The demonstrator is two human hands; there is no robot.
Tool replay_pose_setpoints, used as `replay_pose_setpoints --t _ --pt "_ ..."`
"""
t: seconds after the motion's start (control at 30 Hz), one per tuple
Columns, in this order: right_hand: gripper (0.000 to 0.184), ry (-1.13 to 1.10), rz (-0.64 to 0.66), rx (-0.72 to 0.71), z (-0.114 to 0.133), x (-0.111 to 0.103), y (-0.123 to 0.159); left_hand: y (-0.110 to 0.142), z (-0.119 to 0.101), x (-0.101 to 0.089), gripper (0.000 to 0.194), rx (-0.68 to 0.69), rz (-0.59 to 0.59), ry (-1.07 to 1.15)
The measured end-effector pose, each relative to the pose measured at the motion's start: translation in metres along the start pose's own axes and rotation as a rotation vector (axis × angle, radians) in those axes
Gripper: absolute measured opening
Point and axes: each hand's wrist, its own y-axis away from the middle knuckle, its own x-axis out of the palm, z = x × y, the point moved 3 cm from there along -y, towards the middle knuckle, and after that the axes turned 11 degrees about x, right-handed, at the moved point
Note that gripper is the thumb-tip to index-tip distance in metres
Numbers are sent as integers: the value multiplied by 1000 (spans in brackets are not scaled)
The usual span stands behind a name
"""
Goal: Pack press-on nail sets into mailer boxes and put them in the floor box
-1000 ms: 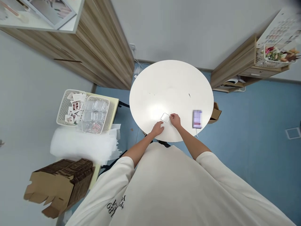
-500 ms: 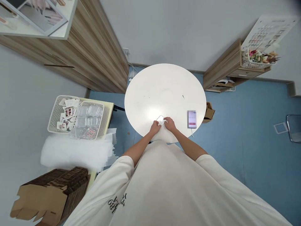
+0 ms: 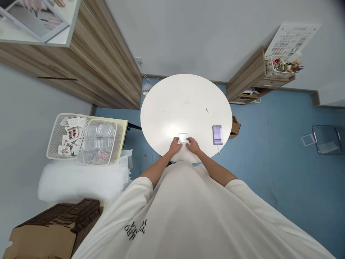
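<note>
A small clear square plastic case (image 3: 183, 137) lies on the near part of a round white table (image 3: 185, 104). My left hand (image 3: 175, 145) grips its near left edge with bent fingers. On its near right edge my right hand (image 3: 192, 144) pinches it the same way. Both hands rest low on the tabletop, close to my body. What the case contains is too small to make out.
A phone (image 3: 217, 134) with a cable lies at the table's right edge. To the left, a white basket (image 3: 55, 136) holds clear cases (image 3: 98, 138) and cards, above white foam sheets (image 3: 81, 180) and cardboard boxes (image 3: 51, 230). Wooden cabinets (image 3: 88, 72) stand behind.
My left hand moved from the table beside the case onto its left edge, and both hands now hold the case squared up in front of me. The view shifted slightly.
</note>
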Motion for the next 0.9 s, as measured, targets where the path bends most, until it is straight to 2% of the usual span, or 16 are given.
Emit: replay_pose_setpoints --t 0.17,0.3,0.47,0.63,0.9 --pt "38 5 -83 -39 11 -8 3 -1 -13 -9 42 97 -71 14" --pt "32 -6 -123 -72 26 -18 3 -7 -25 -18 31 154 -150 -1" --pt "27 4 -139 -47 42 -23 -3 -19 -26 -22 20 113 -193 -18" --pt "26 36 -135 -34 45 -20 -13 -28 -23 -22 12 119 -214 -46" --pt "26 107 -69 -111 46 -28 -27 -37 -25 -24 13 68 -176 -45"
